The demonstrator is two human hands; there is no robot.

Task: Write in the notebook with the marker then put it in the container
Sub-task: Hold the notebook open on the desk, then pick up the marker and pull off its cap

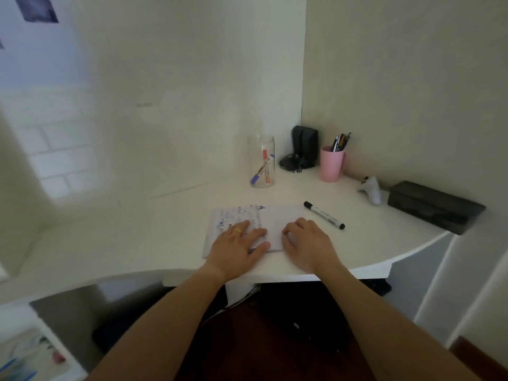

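Note:
An open notebook (277, 215) lies flat on the white desk (137, 235), its left page covered in blue writing. My left hand (239, 247), wearing a gold ring, rests palm down on the left page. My right hand (308, 243) presses flat on the blank right page. Neither hand holds anything. A black capped marker (324, 215) lies on the desk just right of the notebook, apart from my right hand. A clear plastic jar (261, 160) stands behind the notebook with two markers leaning inside it.
A pink cup (331, 165) of pens stands at the back right beside a black speaker (303, 149). A small white object (371, 189) and a black box (435, 206) sit at the right. The desk's curved front edge runs under my wrists.

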